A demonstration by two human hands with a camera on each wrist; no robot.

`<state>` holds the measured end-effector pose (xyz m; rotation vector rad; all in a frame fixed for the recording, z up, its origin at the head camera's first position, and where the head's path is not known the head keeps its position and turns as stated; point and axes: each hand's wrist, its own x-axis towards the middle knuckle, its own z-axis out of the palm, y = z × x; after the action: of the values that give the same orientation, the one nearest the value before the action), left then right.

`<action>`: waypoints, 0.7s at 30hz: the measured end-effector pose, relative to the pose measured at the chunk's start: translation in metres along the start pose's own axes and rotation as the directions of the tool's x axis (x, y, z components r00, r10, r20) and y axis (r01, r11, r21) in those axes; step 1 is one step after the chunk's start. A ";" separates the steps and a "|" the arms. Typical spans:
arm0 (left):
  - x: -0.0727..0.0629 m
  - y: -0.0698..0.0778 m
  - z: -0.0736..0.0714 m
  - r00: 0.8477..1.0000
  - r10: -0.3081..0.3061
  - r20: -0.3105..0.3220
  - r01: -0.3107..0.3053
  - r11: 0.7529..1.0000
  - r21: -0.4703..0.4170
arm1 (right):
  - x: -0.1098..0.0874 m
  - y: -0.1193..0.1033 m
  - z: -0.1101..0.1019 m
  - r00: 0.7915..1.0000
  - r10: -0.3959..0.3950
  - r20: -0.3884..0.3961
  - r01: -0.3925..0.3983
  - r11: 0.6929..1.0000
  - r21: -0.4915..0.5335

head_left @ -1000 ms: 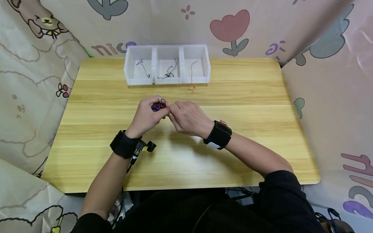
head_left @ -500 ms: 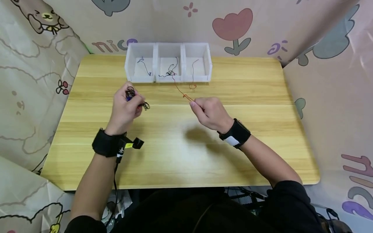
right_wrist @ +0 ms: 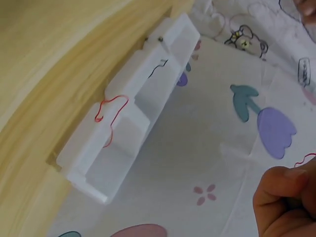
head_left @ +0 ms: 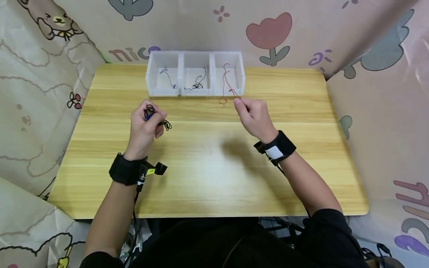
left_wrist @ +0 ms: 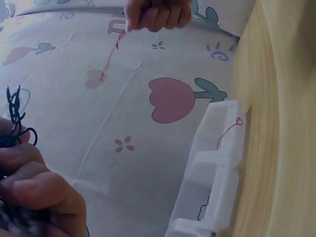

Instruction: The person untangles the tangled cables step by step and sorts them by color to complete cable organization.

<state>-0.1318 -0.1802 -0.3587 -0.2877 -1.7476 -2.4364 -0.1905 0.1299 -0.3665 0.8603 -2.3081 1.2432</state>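
Observation:
My left hand [head_left: 144, 126] grips a tangled bundle of wires [head_left: 149, 111], mostly black with some blue, over the left-middle of the table. My right hand [head_left: 256, 117] pinches a red wire [head_left: 228, 80] between thumb and curled fingers, just in front of the white three-compartment box [head_left: 196, 93]; the wire stretches away from the fingertips and overlaps the right compartment in the head view. Another red wire [right_wrist: 118, 113] hangs over that compartment's front wall. A black wire tangle [head_left: 197, 85] lies in the middle compartment, and a thin dark blue wire [head_left: 168, 76] in the left one.
The box stands at the back edge of the wooden table [head_left: 201, 167]. Behind it and at both sides hangs a patterned cloth [head_left: 311, 29]. Each wrist wears a black strap [head_left: 125, 169] with a small camera, and a cable runs down from the left one.
The hands have come apart, the left keeping the bundle. My right hand has drawn out a red wire and carried it right and forward to the right compartment.

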 end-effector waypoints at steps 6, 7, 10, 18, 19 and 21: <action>-0.003 -0.002 0.001 1.000 -0.013 0.001 0.013 0.999 0.032 | 0.020 0.021 -0.002 0.990 0.138 0.018 -0.138 0.990 -0.029; -0.003 -0.002 0.000 1.000 -0.015 0.001 0.015 0.999 0.038 | 0.024 0.025 -0.002 0.987 0.156 0.028 -0.155 0.987 -0.042; -0.003 -0.003 0.000 1.000 -0.030 0.007 0.029 0.999 0.042 | 0.036 0.040 -0.002 0.976 0.210 0.058 -0.204 0.975 -0.091; -0.002 -0.004 -0.002 0.999 -0.035 -0.001 0.035 0.997 0.062 | 0.065 0.074 0.002 0.922 0.361 0.143 -0.323 0.918 -0.232; -0.002 -0.004 -0.002 0.999 -0.035 -0.001 0.035 0.997 0.062 | 0.068 0.077 0.003 0.913 0.376 0.158 -0.333 0.910 -0.246; -0.002 -0.004 -0.002 0.999 -0.035 0.002 0.035 0.998 0.059 | 0.074 0.083 0.006 0.896 0.405 0.182 -0.350 0.896 -0.273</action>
<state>-0.1310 -0.1809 -0.3635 -0.2568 -1.8372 -2.4047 -0.3014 0.1350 -0.3772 0.5072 -2.8492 1.0196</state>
